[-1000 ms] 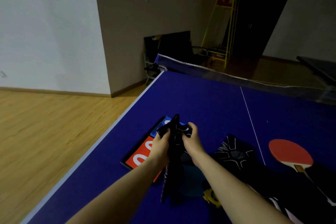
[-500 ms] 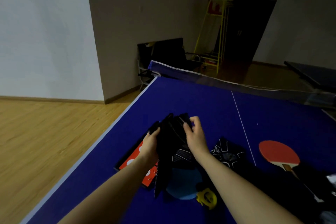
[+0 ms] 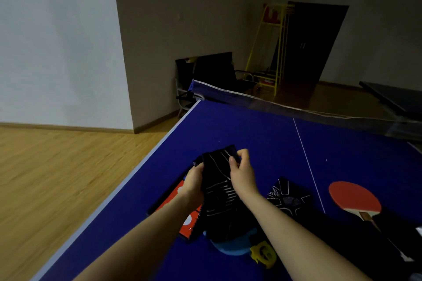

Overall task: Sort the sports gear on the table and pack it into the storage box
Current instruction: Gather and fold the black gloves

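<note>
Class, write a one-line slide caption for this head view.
Both hands hold up a black patterned cloth over the blue table.

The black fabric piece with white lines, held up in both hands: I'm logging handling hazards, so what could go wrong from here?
1. The black fabric piece with white lines hangs from the left hand and right hand; its lower end may drag the blue round object or yellow item.
2. It hides part of the red scoreboard, which might be overlooked.
3. The storage box is out of view.

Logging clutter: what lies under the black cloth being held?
Under the black patterned cloth: a red scoreboard, a blue round item, part of a yellow object. Their covered portions stay hidden.
</note>
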Demonstrator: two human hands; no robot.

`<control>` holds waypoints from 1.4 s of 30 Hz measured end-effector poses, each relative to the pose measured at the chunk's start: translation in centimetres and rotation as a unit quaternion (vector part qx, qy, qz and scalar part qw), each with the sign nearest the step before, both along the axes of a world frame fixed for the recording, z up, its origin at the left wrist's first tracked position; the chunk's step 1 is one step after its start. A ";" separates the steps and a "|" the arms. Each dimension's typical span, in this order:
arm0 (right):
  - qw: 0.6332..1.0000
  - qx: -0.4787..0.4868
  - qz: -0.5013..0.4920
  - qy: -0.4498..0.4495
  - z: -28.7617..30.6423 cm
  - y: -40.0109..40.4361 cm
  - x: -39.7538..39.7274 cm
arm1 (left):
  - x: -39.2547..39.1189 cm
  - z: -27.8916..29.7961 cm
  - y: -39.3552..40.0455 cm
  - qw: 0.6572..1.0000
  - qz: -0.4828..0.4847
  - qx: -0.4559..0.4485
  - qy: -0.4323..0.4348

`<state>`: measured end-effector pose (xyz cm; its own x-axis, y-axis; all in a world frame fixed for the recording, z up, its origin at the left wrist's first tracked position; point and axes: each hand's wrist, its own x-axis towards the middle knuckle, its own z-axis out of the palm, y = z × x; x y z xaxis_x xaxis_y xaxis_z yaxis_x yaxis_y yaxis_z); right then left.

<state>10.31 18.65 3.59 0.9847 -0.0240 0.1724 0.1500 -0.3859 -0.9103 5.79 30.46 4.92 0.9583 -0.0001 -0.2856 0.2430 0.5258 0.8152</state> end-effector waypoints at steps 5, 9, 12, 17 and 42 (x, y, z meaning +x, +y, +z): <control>0.999 -0.029 -0.042 0.009 -2.3 0.7 0.9 | 0.3 -1.4 -0.1 0.998 -0.030 -0.028 0.037; 0.997 -0.012 -0.039 0.059 -4.4 0.7 1.9 | 1.4 -3.7 -0.1 0.999 -0.019 0.039 0.024; 0.996 -0.036 -0.017 0.081 -6.0 0.5 2.6 | 2.8 -5.6 0.0 0.978 0.089 0.174 0.071; 0.988 -0.091 -0.020 0.122 -8.9 -1.9 4.6 | 4.3 -7.5 1.6 0.934 0.184 0.295 0.086; 0.890 -0.423 0.137 0.100 -16.6 -3.7 6.3 | 5.5 -13.7 -0.1 0.920 0.086 0.367 0.107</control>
<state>16.57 14.96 -13.01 0.9466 0.2773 -0.1643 0.2122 -0.9198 -0.3299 11.33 30.38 -8.80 0.8473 0.4152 -0.3310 0.4044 -0.1004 0.9091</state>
